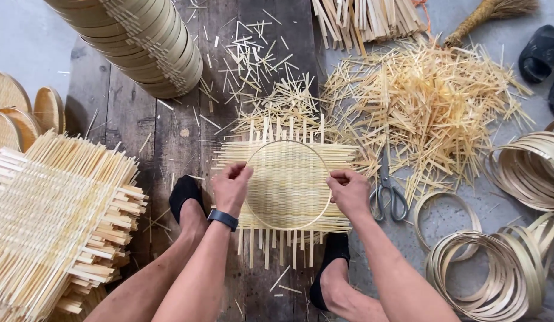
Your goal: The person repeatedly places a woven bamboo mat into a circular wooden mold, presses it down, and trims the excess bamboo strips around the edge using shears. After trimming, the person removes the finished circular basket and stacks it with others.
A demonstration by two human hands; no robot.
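A square woven bamboo mat lies on the dark wooden boards between my feet, its loose strip ends sticking out on all sides. A thin round bamboo hoop rests on top of it. My left hand pinches the hoop's left edge against the mat; a dark watch sits on that wrist. My right hand grips the hoop's right edge in the same way. Both feet in black socks flank the mat.
A stack of woven mats lies at the left. A tall stack of finished round trays stands at top left. Scissors lie right of my right hand. Cut bamboo offcuts pile up beyond. Loose bamboo hoops lie at right.
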